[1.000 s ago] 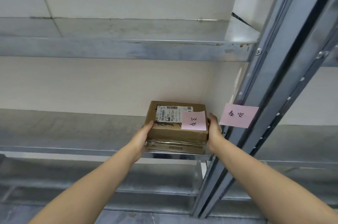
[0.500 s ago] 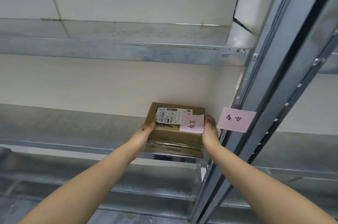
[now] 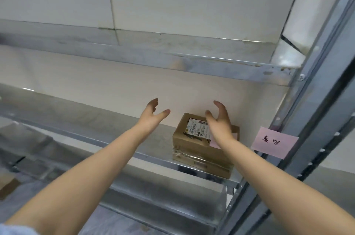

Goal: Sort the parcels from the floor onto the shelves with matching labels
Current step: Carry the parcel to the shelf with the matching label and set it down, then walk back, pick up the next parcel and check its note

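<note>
A brown cardboard parcel (image 3: 194, 148) with a white shipping label and a pink note rests on the metal shelf (image 3: 76, 125) near its right end. A pink label (image 3: 274, 142) with handwritten characters is stuck on the shelf's upright post, just right of the parcel. My left hand (image 3: 153, 113) hovers open above the shelf, to the left of the parcel and apart from it. My right hand (image 3: 219, 121) is open above the parcel's top and partly hides the pink note.
An upper metal shelf (image 3: 172, 60) runs above, with a white parcel (image 3: 299, 29) at its right end. Grey steel uprights (image 3: 317, 90) stand on the right. Lower shelves lie below, and a brown box (image 3: 7, 186) shows at the far left edge.
Both hands let go of the parcel and lifted up and away from it. The parcel now sits alone on the shelf.
</note>
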A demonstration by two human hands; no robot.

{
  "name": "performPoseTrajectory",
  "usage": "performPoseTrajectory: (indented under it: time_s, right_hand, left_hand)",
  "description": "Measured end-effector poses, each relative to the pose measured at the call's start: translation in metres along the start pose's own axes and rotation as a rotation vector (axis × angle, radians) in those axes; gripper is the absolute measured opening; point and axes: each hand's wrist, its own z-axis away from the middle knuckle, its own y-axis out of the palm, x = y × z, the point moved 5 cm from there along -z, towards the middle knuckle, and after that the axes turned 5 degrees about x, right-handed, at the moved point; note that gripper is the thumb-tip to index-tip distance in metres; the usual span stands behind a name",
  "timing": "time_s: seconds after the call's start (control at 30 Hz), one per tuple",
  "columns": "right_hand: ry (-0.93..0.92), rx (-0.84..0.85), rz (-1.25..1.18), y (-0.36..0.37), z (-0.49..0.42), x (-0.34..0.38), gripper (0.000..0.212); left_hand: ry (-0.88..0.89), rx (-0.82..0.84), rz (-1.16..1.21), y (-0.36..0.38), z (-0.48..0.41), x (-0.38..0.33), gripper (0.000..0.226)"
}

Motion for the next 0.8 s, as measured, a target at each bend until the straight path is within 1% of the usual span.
performPoseTrajectory:
  time_s: [0.17, 0.3, 0.37, 0.43, 0.57, 0.67, 0.8]
  right_hand:
    - [-0.002, 0.254, -0.009, 0.057, -0.003, 0.014, 0.054]
    - [-0.075, 0.458, 0.036, 0.114, 0.008, 0.022, 0.060]
    - [-0.104, 0.588, 0.037, 0.147, 0.021, 0.025, 0.064]
    - [-0.128, 0.680, 0.038, 0.178, 0.035, 0.029, 0.066]
    - [-0.176, 0.813, 0.045, 0.236, 0.060, 0.043, 0.068]
    - [-0.209, 0.872, 0.027, 0.276, 0.078, 0.062, 0.067]
    - [-0.236, 0.963, -0.009, 0.333, 0.105, 0.090, 0.064]
  left_hand:
    - [-0.019, -0.106, -0.076, -0.047, 0.029, 0.015, 0.074]
    - [-0.087, -0.243, -0.060, -0.094, 0.066, 0.042, 0.074]
    - [-0.130, -0.331, -0.028, -0.118, 0.088, 0.056, 0.073]
    - [-0.174, -0.413, 0.013, -0.141, 0.112, 0.070, 0.071]
    - [-0.229, -0.542, 0.015, -0.182, 0.152, 0.095, 0.067]
    - [-0.263, -0.621, 0.016, -0.211, 0.176, 0.109, 0.066]
    - [-0.265, -0.714, 0.022, -0.258, 0.206, 0.118, 0.065]
